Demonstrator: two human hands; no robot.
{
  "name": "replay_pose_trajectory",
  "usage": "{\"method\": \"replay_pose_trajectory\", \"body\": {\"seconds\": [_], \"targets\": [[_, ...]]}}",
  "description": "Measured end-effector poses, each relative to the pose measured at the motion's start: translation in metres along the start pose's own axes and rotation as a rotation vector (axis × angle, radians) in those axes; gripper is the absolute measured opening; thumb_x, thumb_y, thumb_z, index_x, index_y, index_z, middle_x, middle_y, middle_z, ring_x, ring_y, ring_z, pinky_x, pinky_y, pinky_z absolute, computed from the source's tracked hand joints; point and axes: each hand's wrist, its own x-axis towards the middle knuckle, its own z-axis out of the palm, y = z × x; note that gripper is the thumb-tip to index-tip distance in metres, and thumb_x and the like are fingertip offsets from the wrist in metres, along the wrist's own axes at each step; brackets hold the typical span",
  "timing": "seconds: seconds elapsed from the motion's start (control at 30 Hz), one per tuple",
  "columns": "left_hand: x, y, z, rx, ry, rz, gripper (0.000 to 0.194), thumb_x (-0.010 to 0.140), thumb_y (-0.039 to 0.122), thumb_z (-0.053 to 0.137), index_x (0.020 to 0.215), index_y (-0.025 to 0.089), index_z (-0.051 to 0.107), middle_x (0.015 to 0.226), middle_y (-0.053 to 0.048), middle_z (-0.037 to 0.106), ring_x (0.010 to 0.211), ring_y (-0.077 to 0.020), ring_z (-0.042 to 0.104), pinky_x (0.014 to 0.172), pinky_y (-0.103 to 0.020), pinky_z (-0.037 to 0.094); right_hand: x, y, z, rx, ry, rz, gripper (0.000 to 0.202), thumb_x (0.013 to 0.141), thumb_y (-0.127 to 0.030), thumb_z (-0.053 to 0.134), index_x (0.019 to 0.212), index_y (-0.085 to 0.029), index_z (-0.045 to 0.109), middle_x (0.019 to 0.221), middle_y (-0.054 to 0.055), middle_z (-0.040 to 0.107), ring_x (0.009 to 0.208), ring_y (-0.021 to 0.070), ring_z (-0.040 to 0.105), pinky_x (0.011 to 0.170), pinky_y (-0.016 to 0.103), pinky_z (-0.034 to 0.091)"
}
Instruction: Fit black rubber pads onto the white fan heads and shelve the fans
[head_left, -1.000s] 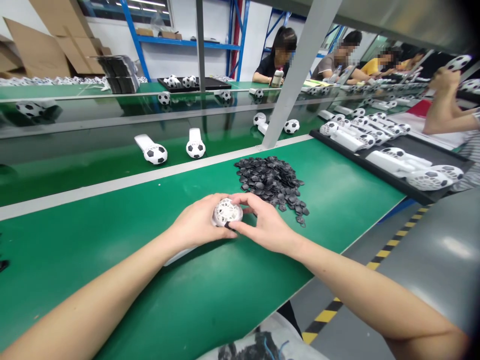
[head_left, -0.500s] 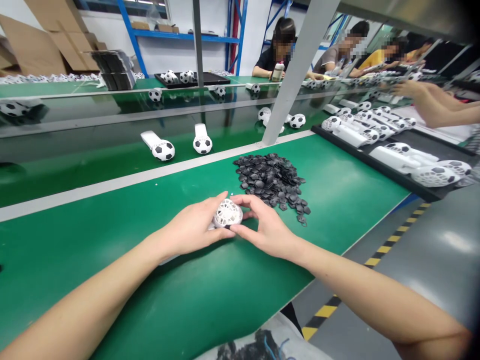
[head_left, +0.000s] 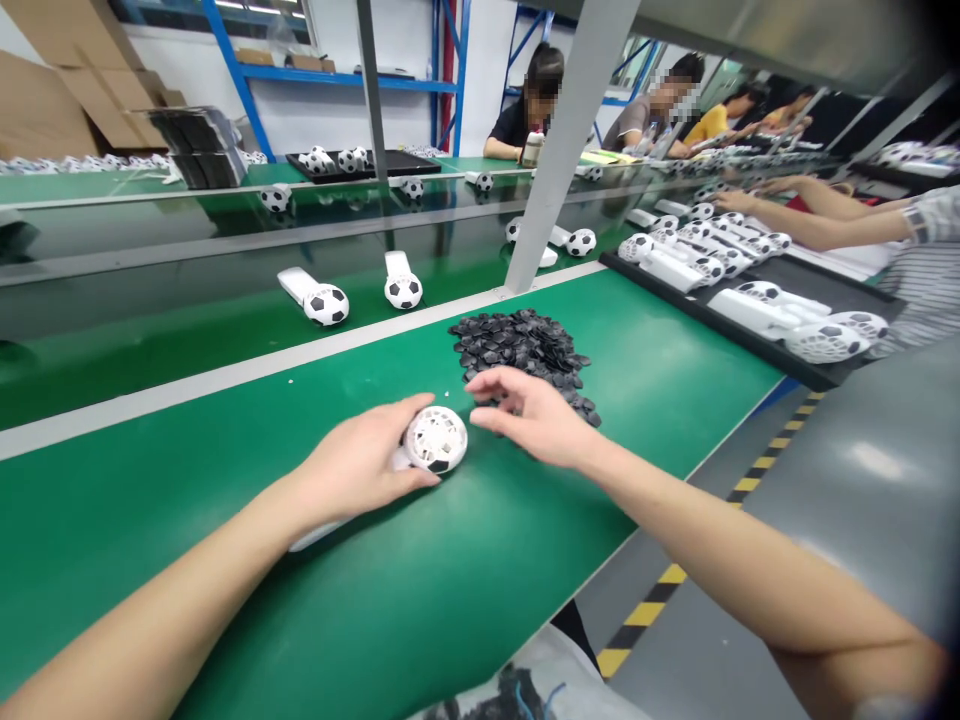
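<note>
While the left hand (head_left: 360, 455) curves around a white ball (head_left: 436, 437), its thumb on the near side and its fingers on the far side, the right hand (head_left: 536, 420) is held just beside it, not touching. The ball is over the green table (head_left: 225, 450), between the far edge and the near edge, left of the pile of black pieces (head_left: 517, 345). Its face is a lattice of open cells, with a black patch at the side toward the near edge. A white handle (head_left: 319, 535) shows below the left wrist, its middle hidden by the hand. The right hand is loosely curled, thumb and forefinger parted by a visible gap; it covers part of the pile's near side, and no piece can be made out in its fingers.

Along the far edge runs a pale rail (head_left: 262, 372), from which a grey post (head_left: 562, 150) rises at a slant. Beyond the rail, on a shiny green belt (head_left: 150, 335), lie two balls with handles, a left one (head_left: 325, 303) and a middle one (head_left: 403, 290), both with black patches. At the table's right end is a black tray (head_left: 720, 333) bearing rows of similar articles; past its far side, a co-worker's hand (head_left: 739, 203) reaches over the belt. Striped tape (head_left: 649, 612) marks the floor outside the near edge.
</note>
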Motion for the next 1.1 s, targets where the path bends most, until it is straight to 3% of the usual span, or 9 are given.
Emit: {"method": "replay_pose_trajectory", "body": {"seconds": [0.1, 0.23, 0.4, 0.5, 0.73, 0.83, 0.97, 1.1], "targets": [[0.002, -0.011, -0.004, 0.039, 0.062, -0.028, 0.056, 0.069, 0.033, 0.055, 0.122, 0.022, 0.041, 0.119, -0.007, 0.053, 0.104, -0.0270, 0.052, 0.084, -0.036, 0.043, 0.012, 0.016, -0.016, -0.376, 0.069, -0.074, 0.005, 0.079, -0.020, 0.059, 0.080, -0.019, 0.064, 0.082, 0.003, 0.059, 0.082, 0.0171, 0.054, 0.078, 0.034, 0.045], [0.003, -0.018, -0.004, 0.074, 0.101, -0.037, 0.060, 0.067, 0.016, 0.046, 0.126, 0.022, 0.039, 0.116, -0.007, 0.052, 0.104, -0.0265, 0.050, 0.087, -0.037, 0.040, 0.024, 0.025, -0.016, -0.644, -0.035, -0.085, 0.010, 0.080, -0.019, 0.058, 0.081, -0.020, 0.068, 0.082, 0.005, 0.060, 0.081, 0.0190, 0.052, 0.077, 0.035, 0.044], [0.003, -0.015, -0.002, 0.096, 0.090, -0.026, 0.060, 0.069, 0.015, 0.043, 0.129, 0.023, 0.037, 0.116, -0.007, 0.051, 0.105, -0.0265, 0.048, 0.088, -0.039, 0.038, 0.026, 0.019, -0.011, -0.753, -0.163, -0.059, 0.013, 0.082, -0.019, 0.055, 0.083, -0.019, 0.068, 0.083, 0.006, 0.062, 0.083, 0.0206, 0.052, 0.072, 0.032, 0.044], [0.003, -0.014, -0.001, 0.090, 0.086, -0.022, 0.061, 0.069, 0.015, 0.042, 0.129, 0.024, 0.037, 0.117, -0.006, 0.050, 0.106, -0.0263, 0.047, 0.087, -0.038, 0.038, 0.018, 0.016, -0.012, -0.810, -0.223, -0.150, 0.018, 0.086, -0.019, 0.049, 0.085, -0.017, 0.067, 0.082, 0.007, 0.063, 0.080, 0.0198, 0.054, 0.073, 0.032, 0.043], [0.003, -0.016, 0.000, 0.079, 0.077, 0.007, 0.064, 0.068, 0.012, 0.042, 0.130, 0.025, 0.034, 0.115, -0.006, 0.051, 0.104, -0.0251, 0.048, 0.086, -0.036, 0.036, 0.005, 0.012, -0.006, -0.982, -0.265, -0.221, 0.018, 0.083, -0.010, 0.047, 0.088, -0.012, 0.064, 0.080, 0.010, 0.061, 0.076, 0.0215, 0.051, 0.065, 0.033, 0.037], [0.004, -0.013, 0.002, 0.096, 0.084, 0.050, 0.066, 0.067, 0.008, 0.040, 0.130, 0.026, 0.034, 0.114, -0.005, 0.051, 0.106, -0.0240, 0.046, 0.086, -0.036, 0.035, 0.007, 0.010, -0.007, -0.987, -0.230, -0.203, 0.017, 0.084, -0.013, 0.046, 0.086, -0.013, 0.063, 0.079, 0.009, 0.061, 0.075, 0.0212, 0.051, 0.065, 0.033, 0.037], [0.004, -0.009, 0.004, 0.108, 0.100, 0.053, 0.066, 0.067, 0.007, 0.039, 0.130, 0.026, 0.034, 0.113, -0.006, 0.052, 0.104, -0.0239, 0.046, 0.085, -0.036, 0.034, 0.008, 0.007, -0.010, -0.763, -0.116, -0.183, 0.015, 0.085, -0.018, 0.049, 0.083, -0.016, 0.063, 0.082, 0.007, 0.061, 0.079, 0.0197, 0.052, 0.072, 0.033, 0.041], [0.004, -0.010, 0.004, 0.091, 0.100, 0.065, 0.064, 0.068, 0.007, 0.039, 0.130, 0.025, 0.034, 0.114, -0.006, 0.052, 0.104, -0.0238, 0.046, 0.087, -0.037, 0.033, 0.003, -0.002, -0.008, -0.528, -0.069, -0.153, 0.019, 0.084, -0.014, 0.049, 0.099, -0.018, 0.060, 0.086, 0.006, 0.060, 0.084, 0.0187, 0.054, 0.074, 0.032, 0.045]]}}
